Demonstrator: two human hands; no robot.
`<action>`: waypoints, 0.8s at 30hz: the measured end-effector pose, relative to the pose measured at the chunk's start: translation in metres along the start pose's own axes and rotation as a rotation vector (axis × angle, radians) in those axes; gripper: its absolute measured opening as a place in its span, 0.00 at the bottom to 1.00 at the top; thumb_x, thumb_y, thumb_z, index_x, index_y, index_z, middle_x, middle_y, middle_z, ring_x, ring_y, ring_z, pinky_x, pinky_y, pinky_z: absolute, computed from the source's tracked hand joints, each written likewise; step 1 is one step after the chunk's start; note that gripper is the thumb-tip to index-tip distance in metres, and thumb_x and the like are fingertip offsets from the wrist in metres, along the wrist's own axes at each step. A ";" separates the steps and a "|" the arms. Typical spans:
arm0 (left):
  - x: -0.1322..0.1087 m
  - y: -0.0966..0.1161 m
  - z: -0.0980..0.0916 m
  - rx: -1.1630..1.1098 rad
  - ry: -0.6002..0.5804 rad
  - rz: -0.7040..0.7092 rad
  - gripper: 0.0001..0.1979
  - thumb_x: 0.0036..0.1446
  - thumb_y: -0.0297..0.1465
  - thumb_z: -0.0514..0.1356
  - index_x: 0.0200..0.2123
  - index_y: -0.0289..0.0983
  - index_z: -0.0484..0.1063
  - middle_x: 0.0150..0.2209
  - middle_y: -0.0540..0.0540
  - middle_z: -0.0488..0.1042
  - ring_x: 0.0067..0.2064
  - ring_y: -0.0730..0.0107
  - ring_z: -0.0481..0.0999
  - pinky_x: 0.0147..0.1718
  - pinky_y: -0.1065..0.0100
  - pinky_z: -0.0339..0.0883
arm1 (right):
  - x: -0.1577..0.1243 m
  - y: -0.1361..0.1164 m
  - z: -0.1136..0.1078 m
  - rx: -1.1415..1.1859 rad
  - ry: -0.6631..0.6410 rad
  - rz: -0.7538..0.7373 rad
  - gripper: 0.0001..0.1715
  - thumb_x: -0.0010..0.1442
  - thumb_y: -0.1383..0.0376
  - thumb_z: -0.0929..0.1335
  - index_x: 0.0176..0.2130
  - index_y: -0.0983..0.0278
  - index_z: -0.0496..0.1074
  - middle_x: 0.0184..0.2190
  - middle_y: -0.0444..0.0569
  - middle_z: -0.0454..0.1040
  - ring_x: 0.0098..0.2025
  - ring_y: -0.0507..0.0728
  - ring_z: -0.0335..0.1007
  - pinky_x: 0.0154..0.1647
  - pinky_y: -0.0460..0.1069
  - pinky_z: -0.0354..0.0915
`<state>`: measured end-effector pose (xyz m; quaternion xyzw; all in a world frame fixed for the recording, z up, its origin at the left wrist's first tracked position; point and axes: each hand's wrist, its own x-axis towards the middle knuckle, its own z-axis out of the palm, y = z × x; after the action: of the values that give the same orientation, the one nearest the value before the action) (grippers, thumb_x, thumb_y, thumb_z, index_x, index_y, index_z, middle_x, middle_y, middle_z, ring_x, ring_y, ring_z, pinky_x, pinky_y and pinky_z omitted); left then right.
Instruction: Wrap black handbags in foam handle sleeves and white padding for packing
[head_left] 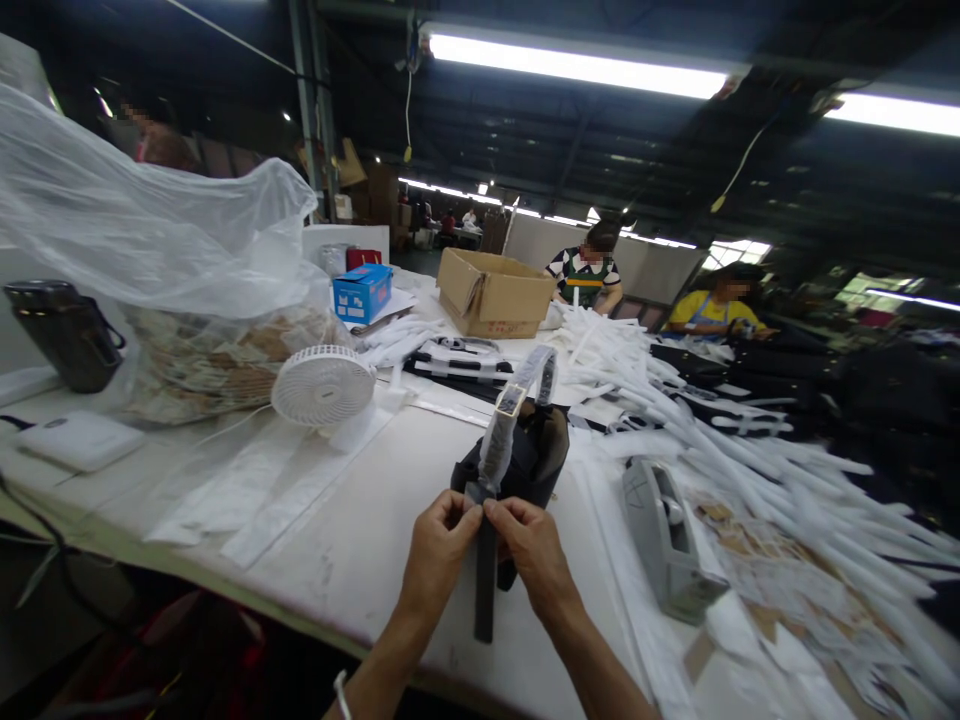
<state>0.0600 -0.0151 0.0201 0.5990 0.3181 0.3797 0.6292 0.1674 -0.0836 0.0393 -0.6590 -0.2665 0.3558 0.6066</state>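
A black bag (551, 445) stands on the white table in front of me. Its strap (496, 445), wrapped in clear film and fitted with a gold-coloured buckle (511, 400), arches up over the bag. My left hand (442, 535) pinches the strap's near end from the left. From the right, my right hand (529, 540) pinches the same spot, thumbs almost meeting. Below the fingers a dark strap tail (486, 600) hangs toward me. The fingertips partly hide what lies between them.
A white fan (324, 387), a plastic sack (217, 350) and a dark flask (64, 335) stand left. Behind the bag is a cardboard box (495, 295). At right are a tape dispenser (667, 545) and heaped white strips (712, 440). Two people (589, 270) work beyond.
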 end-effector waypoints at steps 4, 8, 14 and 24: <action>-0.001 0.013 -0.002 0.159 -0.002 0.030 0.14 0.53 0.40 0.60 0.25 0.37 0.65 0.23 0.54 0.64 0.28 0.72 0.64 0.28 0.71 0.59 | 0.006 -0.005 -0.005 -0.102 -0.023 0.094 0.26 0.48 0.47 0.72 0.21 0.66 0.69 0.15 0.44 0.70 0.16 0.51 0.67 0.18 0.45 0.64; -0.004 0.024 -0.011 0.311 -0.052 0.078 0.11 0.54 0.37 0.58 0.24 0.38 0.65 0.22 0.55 0.64 0.26 0.73 0.63 0.27 0.72 0.57 | 0.011 -0.011 -0.006 -0.230 -0.040 0.170 0.23 0.53 0.51 0.70 0.21 0.66 0.69 0.16 0.47 0.72 0.17 0.53 0.71 0.15 0.44 0.65; -0.008 0.026 -0.015 0.431 0.005 0.151 0.10 0.56 0.36 0.57 0.24 0.38 0.64 0.22 0.55 0.64 0.26 0.73 0.64 0.28 0.72 0.57 | 0.010 -0.017 0.002 -0.286 -0.058 0.180 0.22 0.56 0.53 0.69 0.21 0.66 0.69 0.17 0.48 0.73 0.18 0.54 0.73 0.16 0.44 0.67; -0.012 0.006 -0.003 0.146 0.109 0.062 0.11 0.57 0.40 0.59 0.30 0.38 0.70 0.27 0.51 0.73 0.31 0.67 0.72 0.32 0.70 0.66 | 0.008 -0.001 0.007 -0.494 0.102 -0.195 0.24 0.56 0.50 0.67 0.19 0.64 0.68 0.16 0.43 0.68 0.19 0.51 0.65 0.19 0.44 0.60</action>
<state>0.0510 -0.0238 0.0254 0.6314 0.3601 0.4067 0.5534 0.1665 -0.0726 0.0391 -0.7754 -0.3764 0.1861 0.4717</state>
